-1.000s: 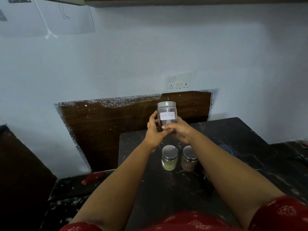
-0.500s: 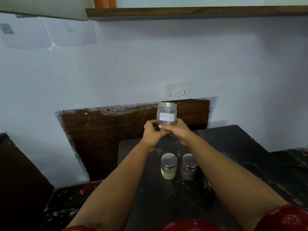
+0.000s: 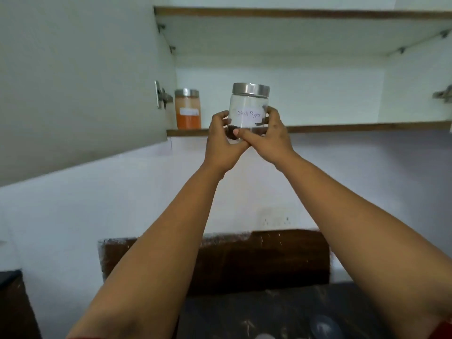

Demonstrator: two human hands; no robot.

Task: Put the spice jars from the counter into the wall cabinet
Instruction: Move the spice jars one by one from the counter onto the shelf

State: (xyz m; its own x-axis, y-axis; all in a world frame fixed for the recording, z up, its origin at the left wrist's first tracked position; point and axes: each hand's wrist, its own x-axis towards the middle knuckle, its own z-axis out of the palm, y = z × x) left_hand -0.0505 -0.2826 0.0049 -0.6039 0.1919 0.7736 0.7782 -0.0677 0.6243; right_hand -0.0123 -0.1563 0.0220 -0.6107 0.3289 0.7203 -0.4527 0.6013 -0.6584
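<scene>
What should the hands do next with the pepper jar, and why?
Probably push the Black Pepper jar forward over the shelf edge and set it down right of the orange jar. Both the left hand and right hand hold it upright in front of the open cabinet, its base about level with the shelf, and the space beside the orange jar looks bare.

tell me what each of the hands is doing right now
Left hand: closed on the black pepper jar.
Right hand: closed on the same jar.

Clear jar (image 3: 249, 106) – silver lid, white label; orange jar (image 3: 187, 110); white cabinet (image 3: 293, 77).
</scene>
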